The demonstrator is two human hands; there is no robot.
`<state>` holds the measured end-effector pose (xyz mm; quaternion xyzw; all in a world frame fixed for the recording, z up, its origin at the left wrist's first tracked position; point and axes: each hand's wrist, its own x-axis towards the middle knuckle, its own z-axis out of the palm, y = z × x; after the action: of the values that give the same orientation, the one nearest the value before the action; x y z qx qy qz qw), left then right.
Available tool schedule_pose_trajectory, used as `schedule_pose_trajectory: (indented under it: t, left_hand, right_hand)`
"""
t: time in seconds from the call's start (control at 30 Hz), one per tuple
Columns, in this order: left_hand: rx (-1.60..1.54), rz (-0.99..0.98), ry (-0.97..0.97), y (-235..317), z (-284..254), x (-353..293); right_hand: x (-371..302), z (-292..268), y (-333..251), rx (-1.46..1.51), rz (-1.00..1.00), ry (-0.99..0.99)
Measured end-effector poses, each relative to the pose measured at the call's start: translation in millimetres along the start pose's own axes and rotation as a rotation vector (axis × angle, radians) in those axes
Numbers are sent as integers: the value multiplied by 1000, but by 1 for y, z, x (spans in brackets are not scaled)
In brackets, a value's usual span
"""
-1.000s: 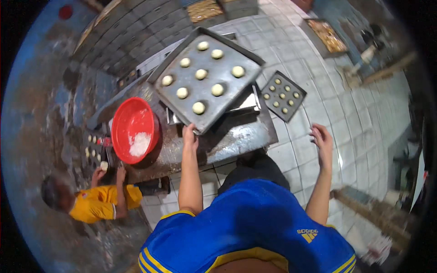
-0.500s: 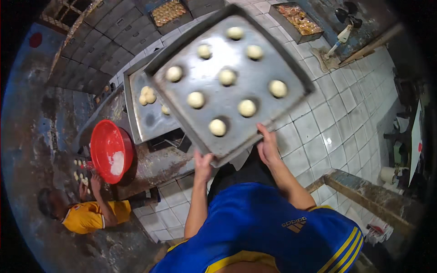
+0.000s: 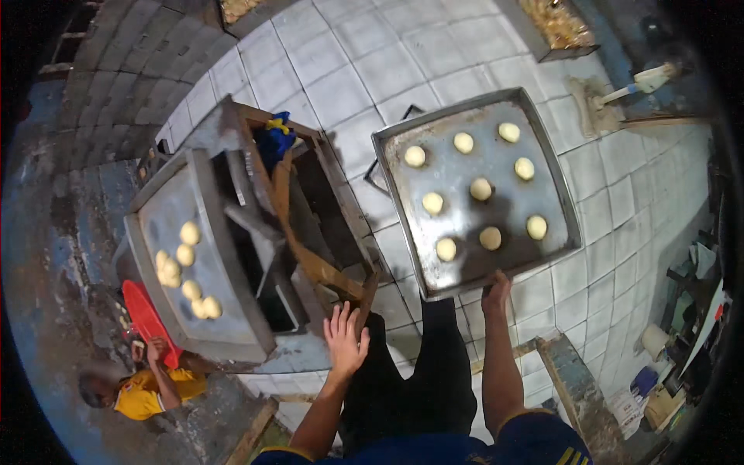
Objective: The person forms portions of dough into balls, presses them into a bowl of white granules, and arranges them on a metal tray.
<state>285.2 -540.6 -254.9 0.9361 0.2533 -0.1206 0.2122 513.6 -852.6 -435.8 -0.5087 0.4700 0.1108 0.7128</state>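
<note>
Right hand (image 3: 497,291) closed on the near rim of a metal tray (image 3: 455,172); left hand (image 3: 346,341) open, fingers slightly spread, holding nothing, beside the near corner of a wood-framed table (image 3: 333,277). Whether it touches the wood, I cannot tell.

Nine dough balls (image 3: 480,189) sit on the tray in three rows of three, spaced well apart, pale yellow, round and smooth. Their tray is grey, shiny in places and browned toward the edges, with a raised rim on all sides.

It is over the tiled floor (image 3: 624,205), right of the table; whether anything bears its weight is unclear. A dark frame (image 3: 371,180) juts out past its left edge. White tiles stretch along its far and right sides.

One second tray (image 3: 174,200) lies on the table with at least seven dough pieces (image 3: 190,232), several clumped. Past it are one red basin (image 3: 143,314), partly covered, and one co-worker (image 3: 147,393) in yellow.
</note>
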Motion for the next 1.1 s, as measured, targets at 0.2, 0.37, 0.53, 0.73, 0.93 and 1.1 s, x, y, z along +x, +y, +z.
schedule_pose_trajectory:
  t: [0.2, 0.37, 0.53, 0.73, 0.93, 1.1]
  left_hand:
    - [328, -123, -43, -8, 46, 7]
    - [450, -122, -115, 1, 68, 23]
    - [542, -166, -219, -9, 62, 2]
    - [596, -113, -263, -12, 61, -2]
    - [433, -35, -139, -17, 65, 2]
    - [412, -9, -29, -16, 54, 10]
  right_hand:
    - [191, 118, 128, 31, 27, 15]
    - [323, 142, 208, -93, 201, 57]
    - [358, 141, 321, 175, 272, -1]
    - [378, 114, 369, -42, 537, -72]
    - [347, 94, 316, -154, 564, -236]
    - [237, 54, 233, -401, 576, -375]
